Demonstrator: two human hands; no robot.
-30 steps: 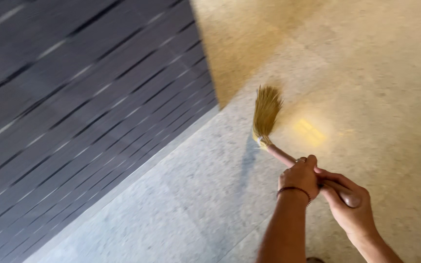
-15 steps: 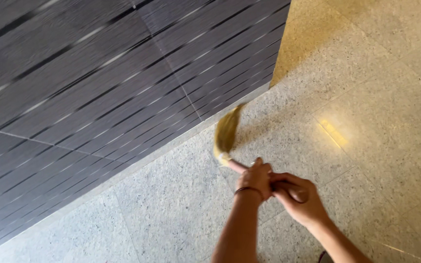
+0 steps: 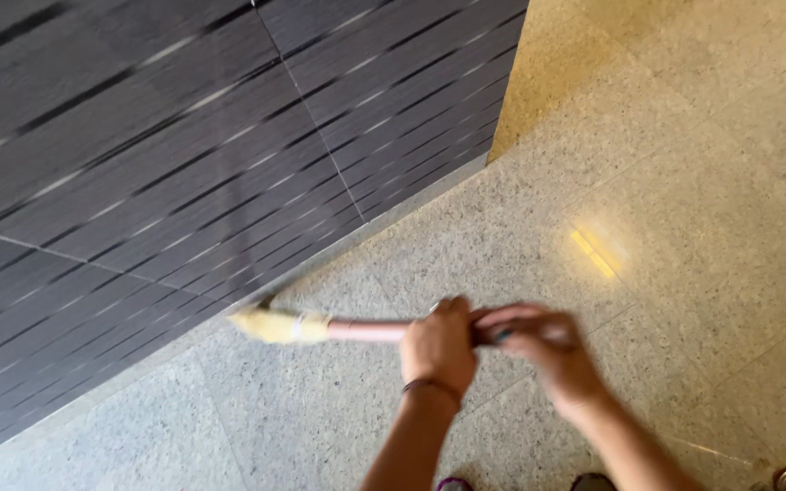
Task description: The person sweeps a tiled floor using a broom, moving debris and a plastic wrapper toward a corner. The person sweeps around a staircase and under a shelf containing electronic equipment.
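Pink broom handle (image 3: 366, 330) lies nearly level across the speckled floor (image 3: 684, 182), bristles (image 3: 270, 325) pointing left at the dark wall (image 3: 138, 164). My left hand (image 3: 438, 345) closed around it is nearer them; my right hand (image 3: 539, 345), blurred, seems wrapped around the end.

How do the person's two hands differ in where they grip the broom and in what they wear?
The left hand grips the pink handle nearer the straw head of the broom; the right hand grips its far end. The left wrist wears a dark band; the right wrist shows none. Both are closed around the handle.
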